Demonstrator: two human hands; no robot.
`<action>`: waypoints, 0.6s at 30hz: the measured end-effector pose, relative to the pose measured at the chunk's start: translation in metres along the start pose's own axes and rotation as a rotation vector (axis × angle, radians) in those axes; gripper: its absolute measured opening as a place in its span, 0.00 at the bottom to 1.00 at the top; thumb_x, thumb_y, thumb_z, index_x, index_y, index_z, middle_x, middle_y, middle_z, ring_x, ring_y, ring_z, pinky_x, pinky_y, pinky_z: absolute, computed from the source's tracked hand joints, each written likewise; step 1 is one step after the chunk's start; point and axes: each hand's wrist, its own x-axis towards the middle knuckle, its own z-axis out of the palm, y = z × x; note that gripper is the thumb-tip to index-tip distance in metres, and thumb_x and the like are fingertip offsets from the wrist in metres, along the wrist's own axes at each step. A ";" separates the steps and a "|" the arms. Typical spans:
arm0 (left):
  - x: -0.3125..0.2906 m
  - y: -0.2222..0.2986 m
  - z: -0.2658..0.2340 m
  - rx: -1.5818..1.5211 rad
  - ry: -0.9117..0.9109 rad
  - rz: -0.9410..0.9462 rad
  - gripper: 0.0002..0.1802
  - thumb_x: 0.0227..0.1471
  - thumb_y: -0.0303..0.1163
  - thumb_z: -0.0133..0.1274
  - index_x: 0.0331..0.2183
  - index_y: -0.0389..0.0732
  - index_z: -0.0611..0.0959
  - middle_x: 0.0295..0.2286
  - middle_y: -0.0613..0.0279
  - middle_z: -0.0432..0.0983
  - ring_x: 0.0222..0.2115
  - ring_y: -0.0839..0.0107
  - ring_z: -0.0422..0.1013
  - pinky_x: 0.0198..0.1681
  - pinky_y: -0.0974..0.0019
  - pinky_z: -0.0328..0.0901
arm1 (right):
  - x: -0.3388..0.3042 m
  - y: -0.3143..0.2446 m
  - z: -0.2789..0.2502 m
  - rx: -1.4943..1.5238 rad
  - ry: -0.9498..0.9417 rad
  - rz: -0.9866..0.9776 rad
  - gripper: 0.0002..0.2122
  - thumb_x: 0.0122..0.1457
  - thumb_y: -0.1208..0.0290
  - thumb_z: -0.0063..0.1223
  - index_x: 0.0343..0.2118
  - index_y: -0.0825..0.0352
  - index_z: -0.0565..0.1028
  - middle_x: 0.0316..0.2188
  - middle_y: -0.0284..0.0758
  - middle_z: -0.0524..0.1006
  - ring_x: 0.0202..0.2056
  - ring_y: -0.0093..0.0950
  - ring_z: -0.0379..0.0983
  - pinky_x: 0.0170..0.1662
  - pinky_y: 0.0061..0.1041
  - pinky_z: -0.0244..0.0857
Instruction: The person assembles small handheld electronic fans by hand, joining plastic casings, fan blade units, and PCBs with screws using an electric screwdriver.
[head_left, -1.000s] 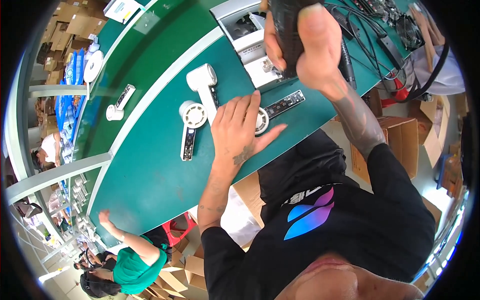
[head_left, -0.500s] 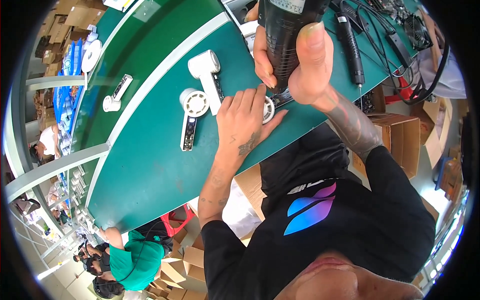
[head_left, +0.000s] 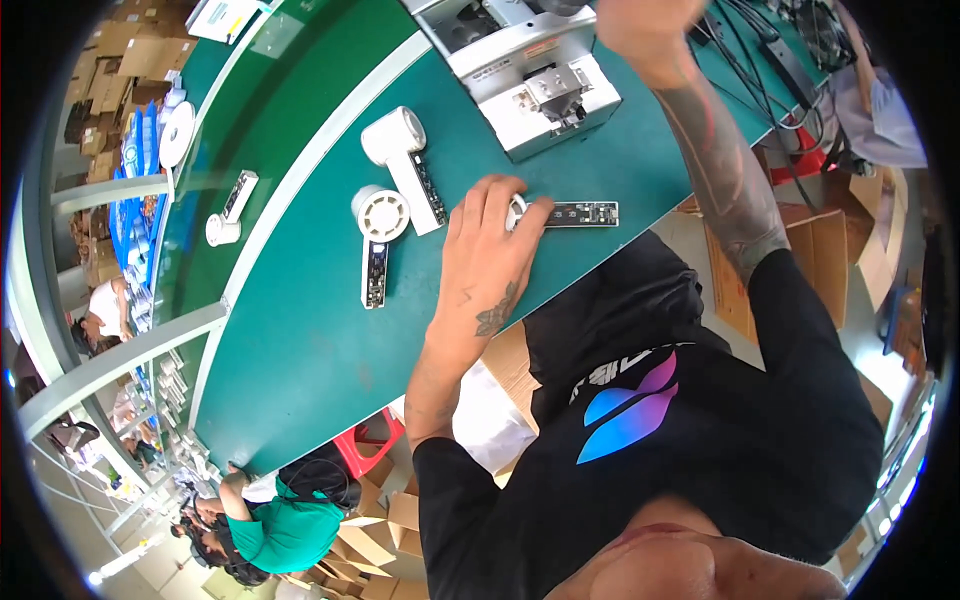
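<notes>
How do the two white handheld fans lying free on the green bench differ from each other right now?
The upper fan lies with its round head turned sideways, its handle running down-right; the lower fan lies grille-up, its handle pointing straight down. The lower fan lies nearer the bench edge. Both are white with a dark strip along the handle, untouched.

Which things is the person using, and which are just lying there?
In use:
left hand pressing on the white device with a dark strip
right hand, raised over the grey machine

Lying about:
two white handheld units
small white unit further along the green table
cardboard boxes
</notes>
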 end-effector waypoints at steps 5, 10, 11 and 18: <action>0.005 0.008 0.002 -0.128 0.006 -0.059 0.19 0.45 0.21 0.66 0.42 0.39 0.81 0.48 0.52 0.72 0.53 0.49 0.69 0.53 0.51 0.68 | -0.003 -0.018 -0.033 -0.039 -0.107 0.083 0.46 0.50 0.16 0.36 0.37 0.66 0.71 0.20 0.27 0.67 0.19 0.20 0.65 0.23 0.22 0.62; -0.008 0.025 0.019 0.081 0.011 -0.159 0.16 0.47 0.20 0.63 0.41 0.37 0.80 0.48 0.49 0.71 0.54 0.46 0.68 0.57 0.43 0.65 | -0.049 -0.004 -0.027 0.105 -0.039 0.215 0.42 0.54 0.20 0.41 0.51 0.61 0.65 0.24 0.28 0.69 0.21 0.21 0.66 0.24 0.22 0.62; -0.009 0.025 0.023 0.129 0.038 -0.131 0.12 0.50 0.23 0.60 0.40 0.38 0.80 0.47 0.49 0.72 0.54 0.47 0.69 0.59 0.39 0.63 | -0.064 -0.004 -0.019 0.211 0.060 0.271 0.42 0.60 0.25 0.41 0.66 0.57 0.60 0.26 0.29 0.70 0.22 0.22 0.67 0.25 0.23 0.63; -0.008 0.029 0.024 0.223 0.050 -0.100 0.07 0.51 0.23 0.56 0.36 0.41 0.79 0.50 0.41 0.75 0.52 0.47 0.72 0.57 0.31 0.65 | -0.102 -0.006 -0.008 0.287 0.280 0.395 0.38 0.61 0.29 0.46 0.63 0.55 0.63 0.25 0.30 0.71 0.20 0.22 0.69 0.23 0.23 0.63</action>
